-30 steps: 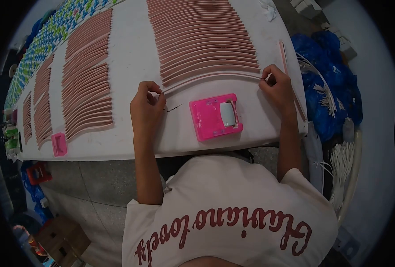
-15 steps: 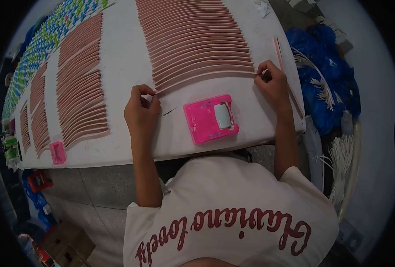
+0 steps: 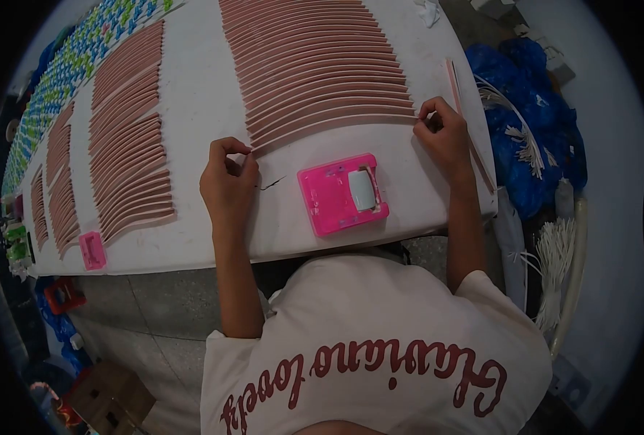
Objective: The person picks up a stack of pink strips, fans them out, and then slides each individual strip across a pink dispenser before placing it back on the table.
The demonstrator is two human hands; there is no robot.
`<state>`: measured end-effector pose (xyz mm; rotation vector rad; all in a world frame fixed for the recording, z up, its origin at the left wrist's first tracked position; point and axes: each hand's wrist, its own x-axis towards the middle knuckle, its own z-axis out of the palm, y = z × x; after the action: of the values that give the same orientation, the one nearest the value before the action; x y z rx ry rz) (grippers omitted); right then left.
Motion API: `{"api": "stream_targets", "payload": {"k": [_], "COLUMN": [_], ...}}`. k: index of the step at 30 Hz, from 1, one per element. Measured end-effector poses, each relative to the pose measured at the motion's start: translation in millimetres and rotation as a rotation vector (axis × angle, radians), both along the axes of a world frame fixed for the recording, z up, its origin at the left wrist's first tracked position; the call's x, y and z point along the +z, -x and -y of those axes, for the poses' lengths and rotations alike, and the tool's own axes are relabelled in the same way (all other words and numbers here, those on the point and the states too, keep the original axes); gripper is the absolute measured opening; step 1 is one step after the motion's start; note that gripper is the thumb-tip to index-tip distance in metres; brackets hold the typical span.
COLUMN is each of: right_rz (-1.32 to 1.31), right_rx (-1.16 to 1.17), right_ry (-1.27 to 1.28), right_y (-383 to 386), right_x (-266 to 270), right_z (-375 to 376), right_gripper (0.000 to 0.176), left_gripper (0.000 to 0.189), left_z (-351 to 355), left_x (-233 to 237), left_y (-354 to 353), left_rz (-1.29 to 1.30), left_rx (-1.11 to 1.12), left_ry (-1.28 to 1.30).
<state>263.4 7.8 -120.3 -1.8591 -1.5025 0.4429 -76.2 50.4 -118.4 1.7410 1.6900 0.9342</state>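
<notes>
Long, thin pink strips (image 3: 322, 65) stand in a close row across the white table. Both ends of the nearest pink strip (image 3: 336, 126) are pinched, one by each hand. At its left end, my left hand (image 3: 227, 174) is closed with thumb and fingertips together. My right hand (image 3: 443, 134) pinches the right end the same way. The strip bows slightly and lies against the front of the row. Between my forearms, near the table edge, sits a bright pink tray-like holder (image 3: 322, 204) with a pale roller-shaped piece (image 3: 363, 190) in it.
More pink strips (image 3: 130, 138) stand in rows at the left, beside a small pink box (image 3: 92, 250). Blue and green pieces (image 3: 68, 94) cover the far left. A few loose strips (image 3: 467, 123) lie by the right edge. Blue plastic bags (image 3: 517, 123) and white cords (image 3: 556, 268) are beyond it.
The nearest strip now sits closer against the row. My left hand has shifted very slightly left; my right hand has hardly moved.
</notes>
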Motion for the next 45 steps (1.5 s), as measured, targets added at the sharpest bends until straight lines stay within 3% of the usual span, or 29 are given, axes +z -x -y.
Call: {"api": "stream_targets", "payload": {"k": [36,39,42,44,45], "right_rz": [-0.063,-0.114,0.030,0.326,0.328], "right_rx": [-0.032,-0.031,-0.117,-0.383,-0.393], "right_ry": [-0.038,-0.129,-0.241,-0.055,-0.058], "right_y": [-2,-9,-17,-26,-32], "right_x": [-1,-1,10,22,23], "right_z": [0,6,20,29,32], "right_gripper": [0.019,0.019,0.017,0.016,0.016], "left_gripper": [0.019,0.016,0.013,0.012,0.013], "left_z": [0,2,3,3,3], "left_x": [-3,0,2,0,-1], "left_y": [3,2,3,3,3], "left_rz": [0.102,0.115,0.135,0.198,0.257], "left_rx": [0.011,0.030,0.053,0.058,0.069], "left_ry": [-0.029,-0.032,-0.045,-0.050,-0.048]}}
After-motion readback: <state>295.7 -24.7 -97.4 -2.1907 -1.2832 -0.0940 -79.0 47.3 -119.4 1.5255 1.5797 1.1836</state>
